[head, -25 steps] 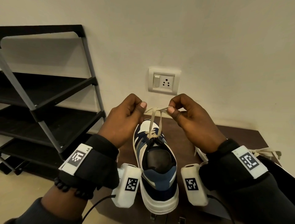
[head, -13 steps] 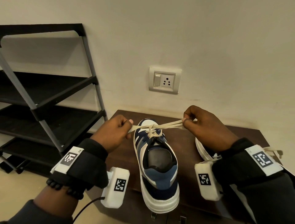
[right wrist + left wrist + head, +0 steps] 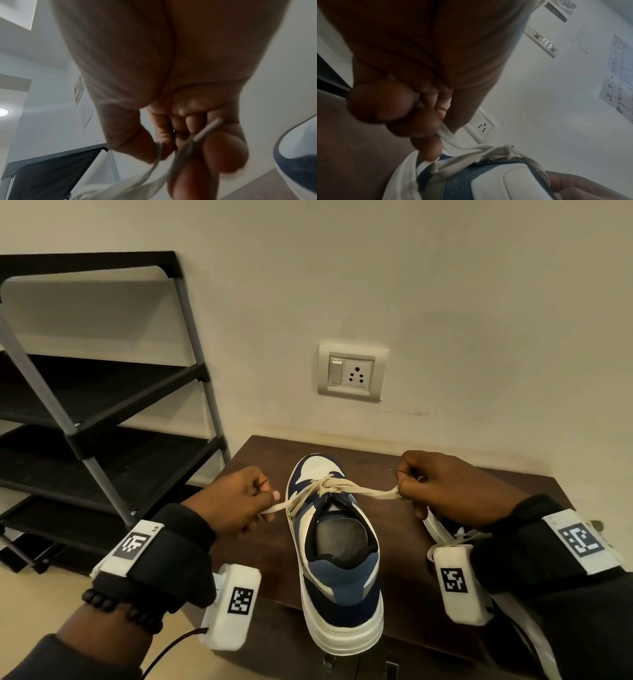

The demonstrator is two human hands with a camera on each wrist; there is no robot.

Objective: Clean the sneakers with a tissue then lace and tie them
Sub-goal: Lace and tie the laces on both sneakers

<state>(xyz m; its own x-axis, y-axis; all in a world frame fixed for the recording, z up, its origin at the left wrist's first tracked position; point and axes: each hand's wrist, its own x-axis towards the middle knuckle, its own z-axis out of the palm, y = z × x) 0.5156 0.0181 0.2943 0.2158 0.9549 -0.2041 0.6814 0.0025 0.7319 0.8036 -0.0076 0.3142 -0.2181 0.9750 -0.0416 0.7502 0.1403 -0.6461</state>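
A navy, blue and white sneaker stands heel toward me on a dark brown table. Its cream lace is drawn into a knot over the tongue, with strands stretched out to both sides. My left hand pinches the left strand beside the shoe, and the left wrist view shows that lace running from my fingers to the sneaker. My right hand pinches the right strand; in the right wrist view the lace with its tip passes between thumb and fingers. A second sneaker lies mostly hidden under my right forearm.
A black shoe rack with grey posts stands left of the table. A wall socket and switch plate sits on the wall behind the shoe. A black cable hangs from my left wrist camera.
My hands came down from above the shoe and moved apart sideways. The lace went from slack overhead strands to a knot pulled tight over the tongue.
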